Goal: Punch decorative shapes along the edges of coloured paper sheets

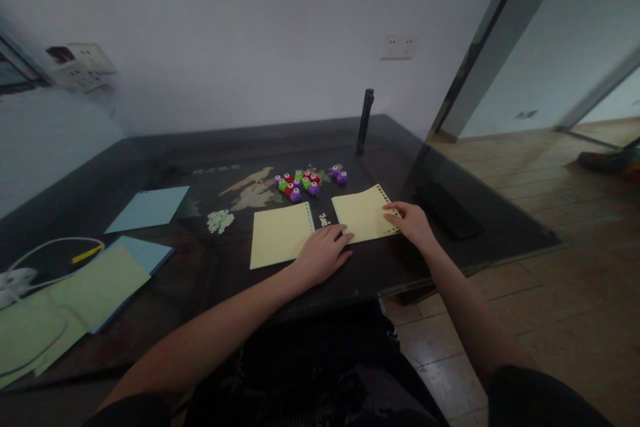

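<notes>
Two pale yellow loose-leaf sheets with punched holes lie side by side on the dark table. My right hand [411,221] has its fingers and thumb at the punched right edge of the right yellow sheet [363,212], which bends slightly. Fingertips of my left hand [324,255] rest flat on that sheet's lower left corner, while its wrist side overlaps the left yellow sheet [280,235]. Between the sheets is a small heap of tiny pale pieces [325,219]. Beyond them sits a cluster of purple, green and red toys with eye-like dots [299,183].
A larger heap of pale pieces [220,221] lies left. Farther left are a blue sheet [149,209], more yellow sheets [113,287] and a white cable [55,240]. A black upright post [365,121] stands behind; a dark flat object [447,212] lies right.
</notes>
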The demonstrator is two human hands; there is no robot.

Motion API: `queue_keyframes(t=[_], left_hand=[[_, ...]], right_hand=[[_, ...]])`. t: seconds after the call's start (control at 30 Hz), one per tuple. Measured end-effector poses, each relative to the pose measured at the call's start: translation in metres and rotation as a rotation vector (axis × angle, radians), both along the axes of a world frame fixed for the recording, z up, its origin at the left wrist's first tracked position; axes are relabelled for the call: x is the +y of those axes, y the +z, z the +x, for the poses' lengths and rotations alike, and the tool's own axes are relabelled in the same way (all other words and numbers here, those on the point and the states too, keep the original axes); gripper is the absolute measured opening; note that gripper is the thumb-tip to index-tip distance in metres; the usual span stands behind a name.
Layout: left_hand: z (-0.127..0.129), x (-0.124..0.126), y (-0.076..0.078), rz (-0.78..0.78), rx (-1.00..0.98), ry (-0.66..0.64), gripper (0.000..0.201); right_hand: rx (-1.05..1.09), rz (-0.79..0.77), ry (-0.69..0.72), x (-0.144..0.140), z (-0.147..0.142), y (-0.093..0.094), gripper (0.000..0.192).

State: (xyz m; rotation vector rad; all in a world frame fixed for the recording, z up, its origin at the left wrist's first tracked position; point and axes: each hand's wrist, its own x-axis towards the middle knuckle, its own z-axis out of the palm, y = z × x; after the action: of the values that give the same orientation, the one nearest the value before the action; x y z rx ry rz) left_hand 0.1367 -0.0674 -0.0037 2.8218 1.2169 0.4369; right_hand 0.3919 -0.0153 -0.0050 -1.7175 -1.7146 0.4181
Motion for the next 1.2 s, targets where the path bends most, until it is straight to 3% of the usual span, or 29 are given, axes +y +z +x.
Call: queue_keyframes(t=[1.2], left_hand=[[0.0014,-0.0003,0.0021,-0.034,0.027,0.012,0.039]], right_hand=[[-0.076,0.02,0.059,-0.0011,-0.0014,-0.0043,0.028]])
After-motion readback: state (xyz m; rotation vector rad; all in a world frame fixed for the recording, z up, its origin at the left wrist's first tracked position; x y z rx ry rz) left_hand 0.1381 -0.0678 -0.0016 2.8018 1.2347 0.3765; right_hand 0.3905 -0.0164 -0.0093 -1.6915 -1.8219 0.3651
